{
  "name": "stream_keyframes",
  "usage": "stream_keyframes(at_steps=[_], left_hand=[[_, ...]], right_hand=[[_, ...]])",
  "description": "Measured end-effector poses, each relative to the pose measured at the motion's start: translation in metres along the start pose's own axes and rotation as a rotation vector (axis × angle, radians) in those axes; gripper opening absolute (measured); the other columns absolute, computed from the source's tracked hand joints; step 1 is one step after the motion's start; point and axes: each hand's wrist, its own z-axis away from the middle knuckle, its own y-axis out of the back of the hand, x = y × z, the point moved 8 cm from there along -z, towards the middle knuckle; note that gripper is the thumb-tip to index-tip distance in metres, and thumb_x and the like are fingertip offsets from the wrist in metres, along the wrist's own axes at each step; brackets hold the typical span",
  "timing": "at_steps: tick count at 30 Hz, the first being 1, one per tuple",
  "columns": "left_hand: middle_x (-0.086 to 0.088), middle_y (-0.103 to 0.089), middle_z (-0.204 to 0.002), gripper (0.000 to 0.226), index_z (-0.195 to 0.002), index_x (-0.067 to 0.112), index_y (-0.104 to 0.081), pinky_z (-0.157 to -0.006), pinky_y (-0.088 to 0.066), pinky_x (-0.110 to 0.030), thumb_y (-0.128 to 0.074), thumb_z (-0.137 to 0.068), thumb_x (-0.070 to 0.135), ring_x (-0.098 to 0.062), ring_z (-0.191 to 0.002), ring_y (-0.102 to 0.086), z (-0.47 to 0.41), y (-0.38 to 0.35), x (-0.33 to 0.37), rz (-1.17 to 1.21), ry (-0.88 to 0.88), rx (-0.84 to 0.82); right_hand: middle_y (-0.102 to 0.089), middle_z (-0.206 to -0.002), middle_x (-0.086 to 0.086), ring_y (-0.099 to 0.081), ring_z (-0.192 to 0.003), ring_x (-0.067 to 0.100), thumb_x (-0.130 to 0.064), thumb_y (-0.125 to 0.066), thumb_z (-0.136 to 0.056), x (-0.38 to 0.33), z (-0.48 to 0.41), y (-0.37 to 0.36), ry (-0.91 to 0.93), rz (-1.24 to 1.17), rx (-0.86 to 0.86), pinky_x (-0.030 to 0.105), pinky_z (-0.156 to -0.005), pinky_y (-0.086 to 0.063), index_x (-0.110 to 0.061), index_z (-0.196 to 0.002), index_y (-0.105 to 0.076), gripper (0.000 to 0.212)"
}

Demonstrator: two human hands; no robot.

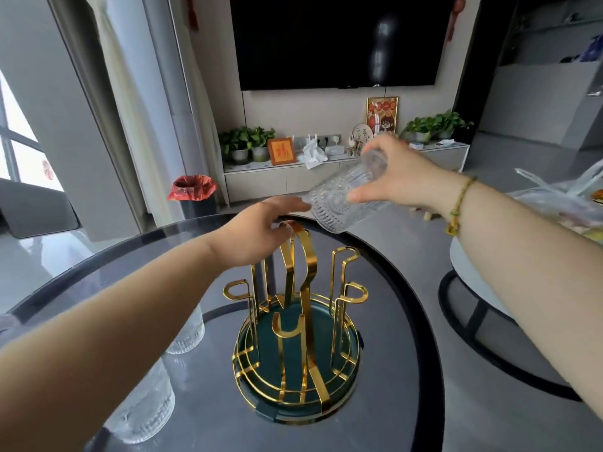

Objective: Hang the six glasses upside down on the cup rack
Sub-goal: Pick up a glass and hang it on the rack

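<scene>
A gold wire cup rack [295, 324] with a dark green round base stands in the middle of the round grey table [391, 370]; no glass hangs on its arms. My left hand [257, 233] rests on the rack's top handle, fingers curled over it. My right hand [401, 174] holds a ribbed clear glass [339, 200] tilted, mouth down-left, above and behind the rack. Two more ribbed glasses stand on the table at the left, partly hidden under my left forearm: one glass [189, 334] nearer the rack, another glass [143, 406] close to the front edge.
A second round table [473, 288] with a plastic bag [561, 197] on it stands at the right. Beyond are a bin with a red liner [192, 190], a low TV cabinet [293, 177] with potted plants, and a wall TV [339, 40].
</scene>
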Motion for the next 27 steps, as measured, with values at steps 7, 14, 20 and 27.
stream_keyframes(at_steps=[7, 14, 20, 27], left_hand=[[-0.001, -0.005, -0.155, 0.112, -0.141, 0.022, -0.003, -0.113, -0.010, -0.037, -0.049, -0.054, 0.075, -0.017, -0.141, -0.002, 0.018, -0.017, 0.003, -0.211, 0.156, -0.011], [-0.002, -0.027, -0.150, 0.093, -0.140, 0.022, -0.014, -0.115, -0.009, -0.038, -0.067, -0.069, 0.049, -0.020, -0.137, -0.020, 0.016, -0.016, -0.011, -0.297, 0.193, 0.012], [-0.001, -0.026, -0.151, 0.098, -0.140, 0.022, -0.011, -0.115, 0.003, -0.038, -0.061, -0.065, 0.061, -0.018, -0.139, -0.015, 0.017, -0.012, -0.017, -0.372, 0.187, -0.039], [0.000, -0.024, -0.151, 0.131, -0.140, 0.030, -0.005, -0.114, 0.007, -0.037, 0.008, -0.026, 0.096, -0.016, -0.139, -0.014, 0.018, -0.013, -0.023, -0.401, 0.153, -0.061]], right_hand=[[-0.039, -0.138, 0.007, -0.039, -0.113, 0.017, -0.032, -0.076, -0.061, -0.024, -0.036, -0.037, 0.092, 0.127, -0.146, 0.023, -0.084, -0.028, -0.018, -0.129, -0.034, 0.081], [-0.038, -0.138, 0.008, -0.039, -0.121, 0.022, -0.032, -0.076, -0.061, -0.012, -0.036, -0.080, 0.075, 0.085, -0.255, 0.025, -0.085, -0.031, -0.013, -0.129, -0.029, 0.084], [-0.042, -0.135, 0.009, -0.040, -0.119, 0.024, -0.029, -0.077, -0.061, -0.008, -0.028, -0.116, 0.098, 0.152, -0.343, 0.029, -0.087, -0.035, -0.013, -0.126, -0.034, 0.080], [-0.042, -0.136, 0.009, -0.039, -0.122, 0.026, -0.024, -0.072, -0.066, -0.002, -0.026, -0.141, 0.108, 0.190, -0.395, 0.039, -0.099, -0.040, -0.017, -0.130, -0.034, 0.075]])
